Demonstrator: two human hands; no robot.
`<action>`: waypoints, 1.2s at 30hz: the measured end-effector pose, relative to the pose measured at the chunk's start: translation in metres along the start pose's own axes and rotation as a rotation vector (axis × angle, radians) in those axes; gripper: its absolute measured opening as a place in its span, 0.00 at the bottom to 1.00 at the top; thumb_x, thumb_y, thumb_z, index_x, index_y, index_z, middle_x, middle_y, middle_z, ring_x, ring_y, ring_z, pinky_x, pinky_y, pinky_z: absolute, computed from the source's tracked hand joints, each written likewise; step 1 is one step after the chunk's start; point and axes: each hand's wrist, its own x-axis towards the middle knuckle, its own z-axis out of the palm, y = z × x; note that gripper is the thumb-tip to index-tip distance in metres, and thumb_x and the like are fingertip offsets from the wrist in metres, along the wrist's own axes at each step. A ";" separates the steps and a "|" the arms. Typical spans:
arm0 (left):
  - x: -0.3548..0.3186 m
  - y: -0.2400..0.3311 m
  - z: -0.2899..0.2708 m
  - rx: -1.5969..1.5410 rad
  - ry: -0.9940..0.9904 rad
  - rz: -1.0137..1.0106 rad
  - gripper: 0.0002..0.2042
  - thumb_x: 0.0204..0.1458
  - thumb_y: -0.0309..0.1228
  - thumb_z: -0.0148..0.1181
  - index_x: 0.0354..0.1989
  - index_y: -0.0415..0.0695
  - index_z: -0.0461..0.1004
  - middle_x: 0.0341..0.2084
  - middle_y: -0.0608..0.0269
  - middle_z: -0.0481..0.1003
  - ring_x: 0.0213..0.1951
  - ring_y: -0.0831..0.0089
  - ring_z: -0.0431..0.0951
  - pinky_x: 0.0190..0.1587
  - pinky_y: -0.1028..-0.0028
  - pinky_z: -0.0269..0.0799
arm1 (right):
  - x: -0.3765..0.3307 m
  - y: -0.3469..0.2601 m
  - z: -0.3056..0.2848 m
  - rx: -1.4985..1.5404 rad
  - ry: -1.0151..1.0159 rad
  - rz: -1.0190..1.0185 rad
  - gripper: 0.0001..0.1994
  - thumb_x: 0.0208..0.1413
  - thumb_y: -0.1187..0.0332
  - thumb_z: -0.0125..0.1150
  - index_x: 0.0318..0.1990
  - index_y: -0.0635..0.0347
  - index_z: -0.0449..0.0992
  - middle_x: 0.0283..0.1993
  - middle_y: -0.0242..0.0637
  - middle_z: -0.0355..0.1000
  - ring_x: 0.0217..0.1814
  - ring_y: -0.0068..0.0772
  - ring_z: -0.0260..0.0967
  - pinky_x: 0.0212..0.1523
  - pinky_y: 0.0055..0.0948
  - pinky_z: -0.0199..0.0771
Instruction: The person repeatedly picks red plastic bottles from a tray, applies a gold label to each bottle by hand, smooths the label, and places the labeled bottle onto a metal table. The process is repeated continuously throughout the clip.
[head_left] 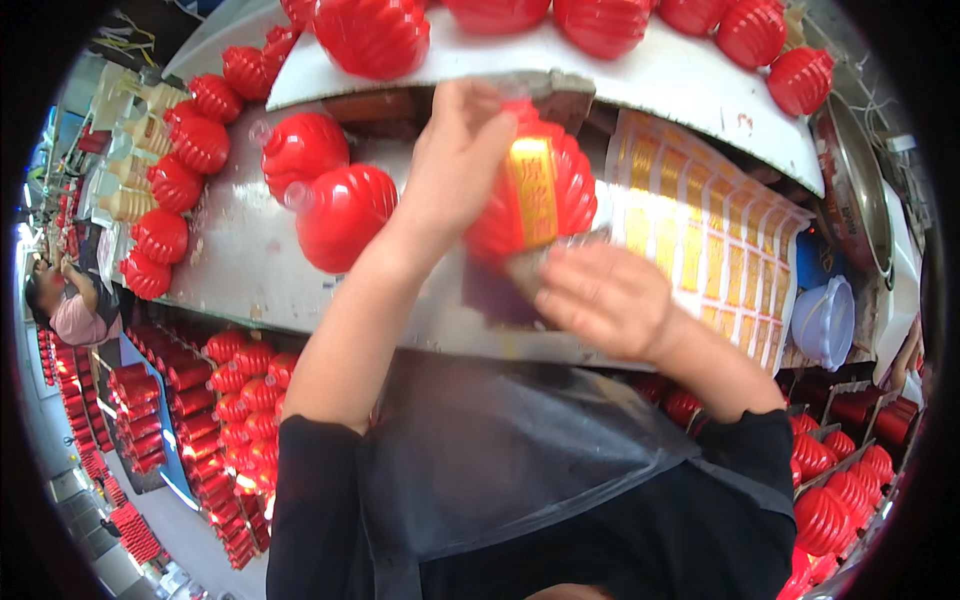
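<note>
A red ribbed bottle (575,190) is tilted above the middle of the metal worktop. Down its side runs a gold-and-red label (533,190). My left hand (462,150) is closed on its far left end, the fingertips partly hidden. Against the bottle's near end lies my right hand (608,298), its fingers stretched out and fairly flat, slightly blurred. Beneath those fingers is a greyish-brown patch that I cannot make out. To the left of my left forearm, two red bottles with clear necks, a nearer one (345,215) and a farther one (305,155), lie on the worktop.
A sheet of gold labels (700,240) covers the worktop's right side. Red bottles (370,35) line the raised white shelf (680,75) and the left edge (175,185). A pale bucket (825,322) stands right. Racked red bottles fill the lower sides; a person (80,305) is far left.
</note>
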 end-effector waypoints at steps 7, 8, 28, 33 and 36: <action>-0.002 0.010 -0.003 0.230 -0.066 0.116 0.21 0.62 0.33 0.54 0.64 0.42 0.66 0.52 0.41 0.79 0.54 0.44 0.80 0.59 0.56 0.73 | 0.022 0.059 -0.054 0.517 0.142 1.038 0.11 0.62 0.74 0.59 0.51 0.62 0.78 0.43 0.33 0.76 0.45 0.23 0.73 0.47 0.23 0.74; -0.005 0.012 -0.002 0.258 -0.056 0.117 0.21 0.62 0.33 0.54 0.64 0.43 0.67 0.52 0.41 0.78 0.55 0.46 0.79 0.60 0.55 0.72 | 0.034 0.086 -0.067 0.552 0.169 1.138 0.10 0.62 0.70 0.56 0.46 0.64 0.79 0.40 0.30 0.75 0.43 0.19 0.70 0.44 0.21 0.71; -0.061 0.069 -0.010 0.717 -0.172 0.745 0.09 0.47 0.28 0.67 0.25 0.42 0.71 0.30 0.56 0.74 0.34 0.58 0.76 0.38 0.62 0.74 | 0.038 0.241 -0.158 0.140 0.106 1.160 0.11 0.63 0.59 0.60 0.44 0.57 0.76 0.32 0.32 0.73 0.33 0.23 0.72 0.30 0.30 0.74; -0.088 0.070 -0.027 0.648 0.008 0.744 0.06 0.47 0.30 0.64 0.25 0.42 0.75 0.29 0.58 0.72 0.38 0.61 0.75 0.39 0.65 0.74 | -0.037 0.209 -0.229 0.179 0.239 1.241 0.11 0.63 0.60 0.59 0.43 0.57 0.76 0.32 0.32 0.73 0.33 0.23 0.72 0.29 0.30 0.73; -0.104 0.068 -0.064 0.617 0.235 0.847 0.07 0.49 0.29 0.67 0.26 0.42 0.74 0.30 0.57 0.73 0.36 0.57 0.75 0.39 0.62 0.73 | -0.068 0.201 -0.256 0.170 0.342 1.241 0.10 0.63 0.60 0.59 0.43 0.57 0.76 0.32 0.32 0.73 0.32 0.23 0.71 0.29 0.30 0.73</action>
